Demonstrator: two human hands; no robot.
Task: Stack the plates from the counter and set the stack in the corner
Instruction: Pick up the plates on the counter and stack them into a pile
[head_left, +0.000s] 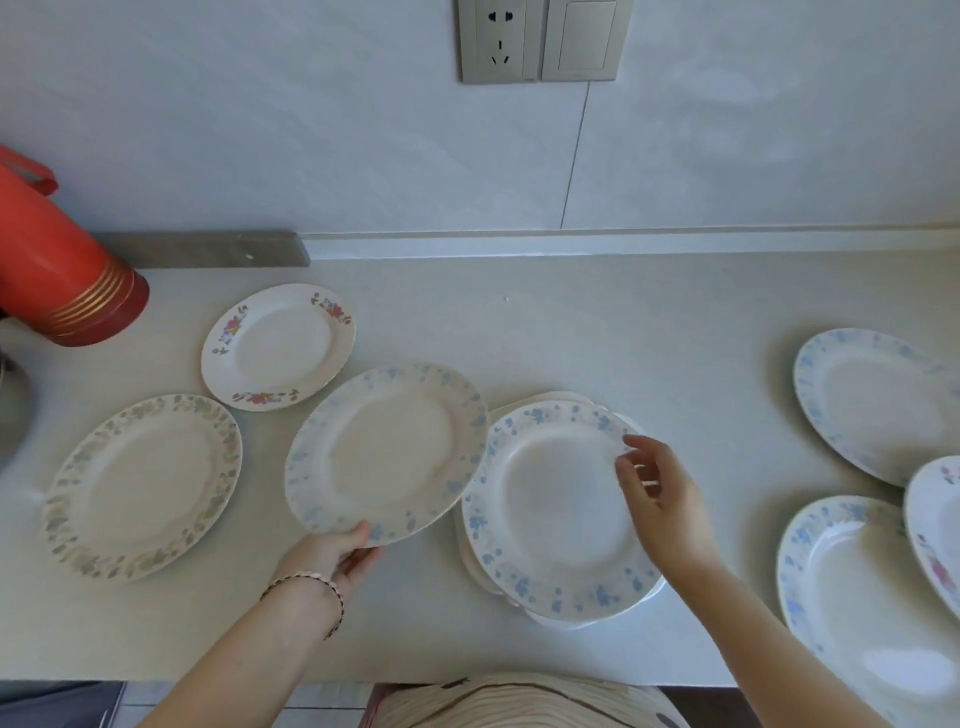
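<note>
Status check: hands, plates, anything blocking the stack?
Left hand grips blue-flowered plate by its near rim, tilted up. Right hand open over the stack. Other plates lie apart, nothing blocking.

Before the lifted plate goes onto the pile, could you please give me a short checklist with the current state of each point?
1. Left hand grips the blue-flowered plate at its near rim: ok.
2. That plate is raised and tilted, its right edge overlapping the stack: ok.
3. Right hand is clear of the stack top: not ok, its fingers sit over the right rim.
4. Stack is squared up: not ok, lower plates stick out at the near and far edges.
5. Other plates are out of the path: ok, the pink-flowered plate and the grey-green-rimmed plate lie to the left.
6. Corner is free: cannot tell.
</note>
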